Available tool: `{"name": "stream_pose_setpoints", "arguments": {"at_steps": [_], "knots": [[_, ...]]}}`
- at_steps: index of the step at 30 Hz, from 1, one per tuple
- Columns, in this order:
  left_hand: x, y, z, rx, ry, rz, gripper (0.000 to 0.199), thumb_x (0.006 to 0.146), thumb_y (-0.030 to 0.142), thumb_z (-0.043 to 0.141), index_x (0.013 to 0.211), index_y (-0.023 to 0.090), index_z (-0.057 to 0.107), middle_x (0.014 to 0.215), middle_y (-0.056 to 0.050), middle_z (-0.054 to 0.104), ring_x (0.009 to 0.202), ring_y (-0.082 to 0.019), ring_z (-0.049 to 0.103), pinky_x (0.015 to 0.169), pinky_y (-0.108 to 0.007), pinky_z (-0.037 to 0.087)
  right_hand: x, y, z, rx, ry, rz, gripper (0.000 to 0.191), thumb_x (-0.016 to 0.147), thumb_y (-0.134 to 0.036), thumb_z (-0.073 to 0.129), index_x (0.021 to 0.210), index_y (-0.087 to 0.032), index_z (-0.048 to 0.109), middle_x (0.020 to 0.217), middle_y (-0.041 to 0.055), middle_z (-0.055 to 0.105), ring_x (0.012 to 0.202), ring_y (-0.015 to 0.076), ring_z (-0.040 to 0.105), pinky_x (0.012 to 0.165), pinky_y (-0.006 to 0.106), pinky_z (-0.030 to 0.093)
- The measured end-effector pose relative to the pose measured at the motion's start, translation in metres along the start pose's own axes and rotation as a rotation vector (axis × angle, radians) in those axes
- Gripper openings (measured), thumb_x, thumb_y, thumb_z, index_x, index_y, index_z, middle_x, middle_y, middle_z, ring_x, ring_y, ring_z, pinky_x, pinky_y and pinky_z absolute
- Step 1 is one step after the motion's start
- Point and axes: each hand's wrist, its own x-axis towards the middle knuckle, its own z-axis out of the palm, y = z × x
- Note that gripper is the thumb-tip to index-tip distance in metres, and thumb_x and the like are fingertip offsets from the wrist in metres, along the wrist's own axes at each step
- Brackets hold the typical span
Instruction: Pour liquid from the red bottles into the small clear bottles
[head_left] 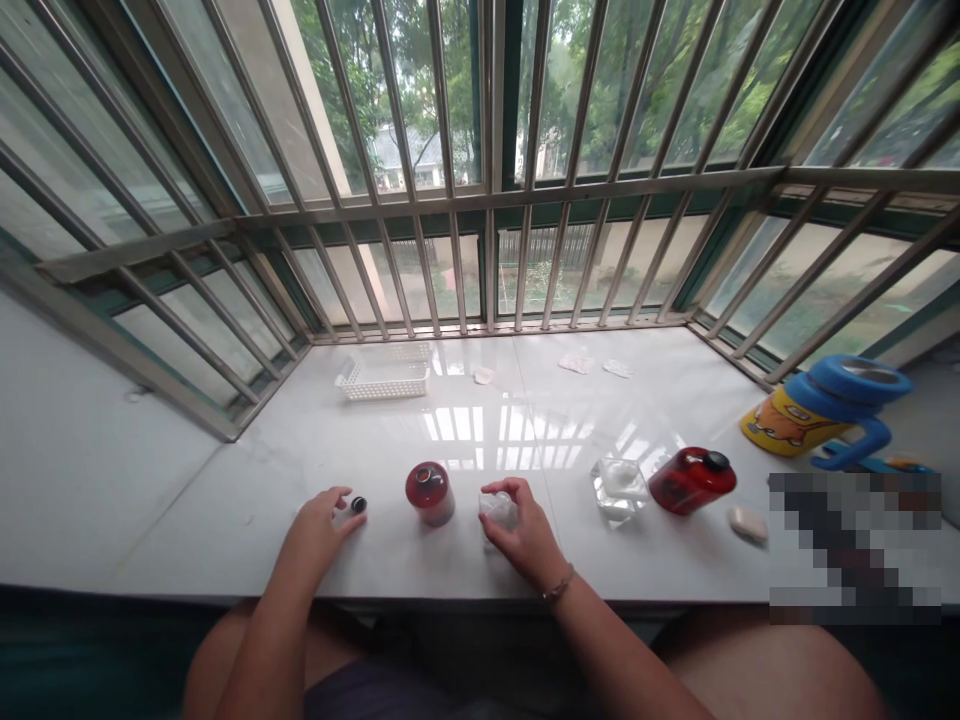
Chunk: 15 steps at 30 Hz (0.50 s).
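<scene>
My left hand (324, 525) is at the left on the white sill, thumb and fingers apart around a small black cap (359, 505); whether they touch it is hard to tell. Between my hands stands a red bottle (430, 494) with an uncapped top. My right hand (523, 528) curves its thumb and fingers around a small clear glass container (498, 508) resting on the sill. Right of it are a clear glass dish (619, 490) with something white in it and a second red bottle (691, 481) with a black cap.
A white perforated basket (385, 384) sits at the back left. Crumpled white pieces (575, 363) lie near the window bars. At the right are a blue and yellow mug (817, 410), a pale oval object (748, 524) and a pixelated area. The sill's front edge runs beneath my forearms.
</scene>
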Motion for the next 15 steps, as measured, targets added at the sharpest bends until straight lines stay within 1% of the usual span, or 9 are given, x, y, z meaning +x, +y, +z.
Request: {"name": "stream_pose_setpoints", "arguments": {"at_steps": [2,4,6,8,10,12,14,15], "knots": [[-0.003,0.005,-0.002,-0.022,0.072,0.035,0.051,0.074,0.051,0.076,0.113,0.019,0.072,0.098,-0.008,0.075,0.085,-0.028,0.070,0.083,-0.040,0.056,0.000,0.001,0.000,0.004,0.001,0.023,0.037,0.088,-0.032,0.075,0.123,-0.026,0.063,0.121,0.0064,0.072,0.109,0.0261,0.072,0.096,0.041,0.060],[-0.008,0.016,-0.006,-0.049,0.137,0.061,0.050,0.078,0.056,0.075,0.112,0.020,0.073,0.100,-0.008,0.075,0.084,-0.027,0.069,0.084,-0.041,0.056,0.000,0.000,0.000,-0.001,-0.014,0.025,0.035,0.089,-0.032,0.074,0.122,-0.027,0.065,0.120,0.0062,0.072,0.106,0.0259,0.072,0.094,0.040,0.060],[-0.016,0.032,-0.013,-0.087,0.175,0.073,0.044,0.084,0.058,0.072,0.108,0.022,0.074,0.098,-0.006,0.076,0.081,-0.025,0.067,0.083,-0.039,0.056,0.001,-0.002,-0.001,-0.011,-0.034,0.005,0.032,0.089,-0.032,0.074,0.120,-0.027,0.068,0.119,0.0061,0.072,0.109,0.0267,0.071,0.098,0.042,0.058],[-0.026,0.052,-0.020,-0.146,0.166,0.071,0.038,0.090,0.060,0.070,0.104,0.025,0.076,0.094,-0.003,0.076,0.079,-0.023,0.066,0.079,-0.036,0.054,0.002,-0.004,-0.002,-0.017,-0.041,-0.012,0.029,0.090,-0.032,0.073,0.119,-0.028,0.069,0.120,0.0063,0.071,0.113,0.0274,0.070,0.103,0.044,0.056],[-0.038,0.077,-0.024,-0.235,0.092,0.069,0.037,0.094,0.060,0.068,0.102,0.026,0.077,0.088,-0.002,0.074,0.076,-0.021,0.065,0.073,-0.033,0.052,0.001,-0.005,-0.002,-0.016,-0.031,-0.001,0.031,0.091,-0.033,0.073,0.120,-0.027,0.066,0.122,0.0065,0.071,0.114,0.0273,0.070,0.105,0.045,0.056],[-0.052,0.103,-0.023,-0.339,-0.053,0.105,0.035,0.096,0.059,0.067,0.101,0.026,0.078,0.083,-0.001,0.073,0.072,-0.020,0.063,0.068,-0.031,0.050,-0.004,-0.004,-0.001,-0.005,-0.016,0.024,0.038,0.090,-0.035,0.076,0.124,-0.027,0.061,0.124,0.0066,0.071,0.116,0.0273,0.071,0.105,0.045,0.057],[-0.066,0.131,-0.016,-0.419,-0.213,0.179,0.033,0.098,0.057,0.067,0.102,0.026,0.079,0.081,-0.001,0.072,0.071,-0.019,0.063,0.067,-0.030,0.049,-0.011,-0.001,0.000,0.013,-0.002,0.037,0.050,0.087,-0.037,0.081,0.128,-0.027,0.054,0.127,0.0071,0.071,0.121,0.0278,0.070,0.108,0.046,0.057],[-0.073,0.144,-0.010,-0.450,-0.266,0.215,0.032,0.099,0.055,0.068,0.104,0.026,0.079,0.082,-0.001,0.071,0.072,-0.019,0.063,0.067,-0.029,0.049,-0.016,0.001,0.001,0.023,0.005,0.035,0.056,0.085,-0.038,0.084,0.129,-0.028,0.051,0.128,0.0077,0.071,0.123,0.0282,0.070,0.109,0.047,0.056]]}}
